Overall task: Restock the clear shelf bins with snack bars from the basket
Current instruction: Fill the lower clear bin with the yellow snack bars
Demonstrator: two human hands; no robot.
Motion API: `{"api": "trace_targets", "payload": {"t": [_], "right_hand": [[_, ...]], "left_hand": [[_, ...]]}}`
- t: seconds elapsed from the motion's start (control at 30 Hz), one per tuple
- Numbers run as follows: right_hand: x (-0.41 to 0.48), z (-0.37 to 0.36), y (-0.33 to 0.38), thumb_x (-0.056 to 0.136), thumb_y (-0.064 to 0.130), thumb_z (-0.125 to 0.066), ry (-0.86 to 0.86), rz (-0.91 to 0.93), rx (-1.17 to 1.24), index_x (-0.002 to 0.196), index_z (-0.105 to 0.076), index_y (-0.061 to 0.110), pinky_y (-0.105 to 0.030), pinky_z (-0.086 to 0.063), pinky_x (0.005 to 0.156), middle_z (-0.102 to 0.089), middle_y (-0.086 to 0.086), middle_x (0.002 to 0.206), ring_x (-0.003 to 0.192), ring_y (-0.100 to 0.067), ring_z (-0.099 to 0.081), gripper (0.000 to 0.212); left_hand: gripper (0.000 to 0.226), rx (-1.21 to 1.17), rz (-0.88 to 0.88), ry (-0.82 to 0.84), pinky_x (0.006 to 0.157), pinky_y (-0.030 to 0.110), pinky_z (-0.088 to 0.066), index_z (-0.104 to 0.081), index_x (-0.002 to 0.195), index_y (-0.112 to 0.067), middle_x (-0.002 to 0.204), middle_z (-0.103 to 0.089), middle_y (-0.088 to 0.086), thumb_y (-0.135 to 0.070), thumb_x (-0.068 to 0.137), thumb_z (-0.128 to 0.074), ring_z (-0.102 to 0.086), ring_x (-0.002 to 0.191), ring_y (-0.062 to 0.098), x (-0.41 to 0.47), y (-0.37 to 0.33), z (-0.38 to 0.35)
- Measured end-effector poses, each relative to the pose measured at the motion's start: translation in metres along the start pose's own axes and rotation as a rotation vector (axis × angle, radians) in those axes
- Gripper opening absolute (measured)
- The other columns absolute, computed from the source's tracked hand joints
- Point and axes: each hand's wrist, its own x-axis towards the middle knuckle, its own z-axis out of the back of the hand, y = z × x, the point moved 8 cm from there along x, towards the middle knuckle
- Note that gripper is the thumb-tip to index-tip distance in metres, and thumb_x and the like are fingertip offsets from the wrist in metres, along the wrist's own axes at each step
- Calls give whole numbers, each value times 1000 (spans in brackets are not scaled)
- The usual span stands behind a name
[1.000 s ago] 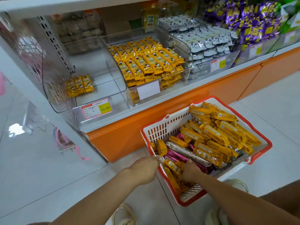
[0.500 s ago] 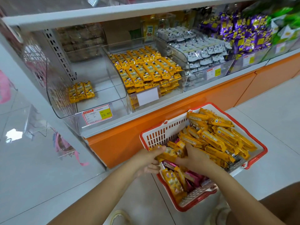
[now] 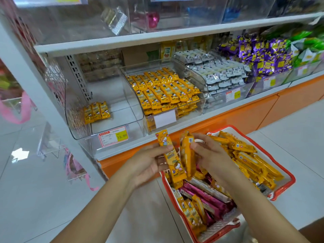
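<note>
Lifted out of the red-rimmed white basket [image 3: 292,178], left hand [image 3: 149,163] pinches a yellow wrapped snack bar [image 3: 171,159], right hand [image 3: 213,160] grips a second bar [image 3: 186,153].

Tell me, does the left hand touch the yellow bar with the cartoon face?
Touching. The head view shows the left hand holding the cartoon bar; the right hand grips another yellow bar.

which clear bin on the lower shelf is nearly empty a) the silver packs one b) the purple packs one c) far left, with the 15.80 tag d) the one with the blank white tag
c: the leftmost bin holds only a small cluster of yellow bars on its bare floor.
</note>
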Motion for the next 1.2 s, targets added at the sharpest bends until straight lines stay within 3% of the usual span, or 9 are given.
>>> {"api": "trace_targets", "payload": {"t": [0.1, 0.2, 0.33, 0.57, 0.73, 0.83, 0.93, 1.07, 1.2], "right_hand": [[4, -16, -5, 97, 13, -49, -40, -118, 226, 119, -60, 8, -42, -56, 77, -71, -12, 104, 92, -26, -69, 25], [1, -38, -1, 94, 23, -57, 13, -62, 74, 118, -63, 15, -43, -55, 86, -72, -6, 107, 98, -23, -69, 26], [2, -46, 16, 91, 13, -60, 37, 53, 1, 118, -64, 16, -29, -57, 70, -73, -4, 100, 86, -19, -71, 27], [18, -69, 51, 91, 21, -63, -52, 293, -288, 97, -60, 26, -11, -44, 65, -67, 7, 92, 76, 4, -60, 8], [19, -129, 71, 81, 40, -71, 118, 449, -985, 146, -31, 25, -9, -31, 83, -38, 8, 127, 113, -5, -41, 77], [29, -159, 89, 81, 38, -68, 101, 596, -1143, 146, -26, 20, -20, -32, 87, -38, 0, 127, 119, -15, -37, 79], [60, -184, 106, 77, 35, -70, 83, 622, -1130, 138, -36, 16, -31, -37, 89, -48, -8, 126, 117, -25, -45, 72], [135, -218, 105, 79, 39, -70, 72, 445, -1292, 130, -39, 11, -36, -46, 83, -54, -15, 123, 112, -32, -53, 66], [199, -248, 73, 85, 36, -63, 86, 269, -1433, 133, -36, 8, -31, -43, 73, -57, -11, 123, 115, -29, -55, 61]], "left_hand": [[55, 38, -35, -24, 82, 41, -55, -60, 121, 0, 111, -67, 19, -13, 68, -69, -66, 88, 25, 1, -2, 2], [52, 62, -85, -62, 85, 41, -55, -61, 120, -1, 112, -68, 18, -16, 71, -68, -65, 96, 28, 0, -8, 5], [47, 64, -112, -58, 88, 43, -54, -62, 117, -2, 112, -67, 20, -15, 72, -68, -64, 104, 33, -4, -17, 10], [33, -58, -253, -166, 63, 31, -59, -67, 100, 1, 91, -72, 17, -12, 69, -67, -70, 72, 21, -11, -44, 23], [23, -35, -391, -358, 74, 40, -55, -68, 101, 0, 94, -72, 17, -11, 81, -68, -69, 82, 31, -20, -83, 57], [18, 34, -478, -394, 66, 37, -49, -68, 92, -7, 89, -68, 12, -22, 83, -69, -61, 77, 29, -24, -105, 72], [24, 278, -564, -545, 71, 33, -51, -69, 82, -15, 83, -70, 6, -36, 90, -60, -65, 79, 24, -34, -129, 99], [24, 1292, -575, -852, 62, 33, -35, -69, 91, -9, 82, -67, 10, -19, 95, -48, -61, 83, 30, -53, -146, 120], [27, 1515, -458, -772, 75, 34, -50, -72, 100, -18, 99, -71, 6, -26, 96, -46, -63, 92, 27, -47, -133, 129]]}}
